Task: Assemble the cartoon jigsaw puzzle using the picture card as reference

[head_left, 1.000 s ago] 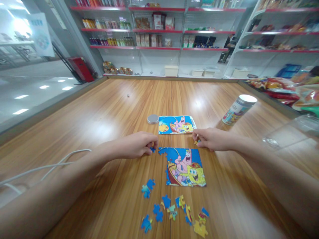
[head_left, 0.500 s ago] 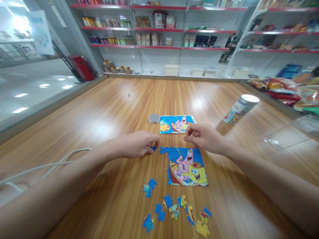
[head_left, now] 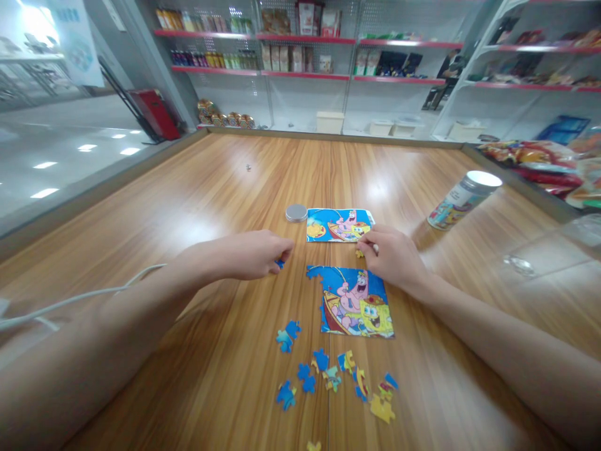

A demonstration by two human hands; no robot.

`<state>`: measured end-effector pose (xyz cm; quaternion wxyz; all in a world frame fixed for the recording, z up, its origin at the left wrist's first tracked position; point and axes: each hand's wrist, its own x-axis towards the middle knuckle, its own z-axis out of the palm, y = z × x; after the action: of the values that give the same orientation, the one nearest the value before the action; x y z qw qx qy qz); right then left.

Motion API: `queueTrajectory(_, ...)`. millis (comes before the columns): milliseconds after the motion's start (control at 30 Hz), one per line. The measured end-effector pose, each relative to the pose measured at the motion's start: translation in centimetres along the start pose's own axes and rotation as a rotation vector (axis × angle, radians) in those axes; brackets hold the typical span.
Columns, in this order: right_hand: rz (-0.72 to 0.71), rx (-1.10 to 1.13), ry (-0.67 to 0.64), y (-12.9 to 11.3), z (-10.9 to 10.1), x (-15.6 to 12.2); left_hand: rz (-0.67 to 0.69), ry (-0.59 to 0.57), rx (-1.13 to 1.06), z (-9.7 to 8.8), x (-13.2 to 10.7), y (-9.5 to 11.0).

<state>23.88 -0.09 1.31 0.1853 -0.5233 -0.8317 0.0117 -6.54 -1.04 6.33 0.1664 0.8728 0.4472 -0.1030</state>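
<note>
A partly built cartoon jigsaw puzzle (head_left: pixel 357 304) lies on the wooden table (head_left: pixel 211 200) in front of me. My left hand (head_left: pixel 253 254) rests just left of its top left corner, fingers pinched on a blue puzzle piece (head_left: pixel 280 264). My right hand (head_left: pixel 392 254) is at the puzzle's top right corner, fingers closed around a small yellow piece (head_left: pixel 359 254). Several loose blue and yellow pieces (head_left: pixel 335 379) are scattered near me, below the puzzle. A printed reference picture (head_left: pixel 339 225) lies just beyond the puzzle.
A round metal lid (head_left: pixel 296 213) sits by the picture's left end. A lidded jar (head_left: pixel 462 200) stands to the right. A white cable (head_left: pixel 84 297) runs across the table's left side. Snack bags (head_left: pixel 535 160) pile at the right edge; store shelves (head_left: pixel 305 62) stand behind.
My right hand rose off the table over the puzzle's top edge, then came back down at its top right corner with the yellow piece. My left hand stayed pinched on the blue piece.
</note>
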Motion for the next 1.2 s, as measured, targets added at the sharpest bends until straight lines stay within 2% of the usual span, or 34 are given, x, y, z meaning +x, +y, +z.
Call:
queueTrajectory(100,0.032,0.029,0.004,0.1,0.4,0.0,-0.006,-0.001,0.061,-0.2,-0.4,0.9)
queueTrajectory(200,0.030,0.087,0.043,0.2,0.8,0.0,-0.015,-0.014,0.135,-0.2,-1.3,3.6)
queueTrajectory(300,-0.009,0.131,0.087,0.0,0.9,-0.2,0.033,-0.112,0.130,0.5,-2.1,6.7)
queueTrajectory(400,-0.101,0.181,0.134,-0.7,0.5,-0.7,0.091,-0.156,0.120,1.2,-2.1,8.1)
queueTrajectory(500,-0.278,0.235,0.105,-1.7,0.1,-1.3,0.074,-0.118,0.124,1.3,-1.4,7.1)
queueTrajectory(600,-0.481,0.237,0.017,-2.5,0.0,-1.7,0.048,-0.026,0.114,1.2,-0.6,5.3)
queueTrajectory(667,-0.559,0.233,-0.042,-2.7,0.2,-1.9,0.040,0.020,0.103,1.1,-0.3,4.3)
queueTrajectory(867,-0.573,0.265,-0.114,-2.6,0.5,-1.7,0.024,0.045,0.074,1.5,0.1,3.0)
queueTrajectory(1200,-0.580,0.260,-0.106,-2.5,0.8,-1.9,0.076,0.146,-0.065,2.2,1.3,1.8)
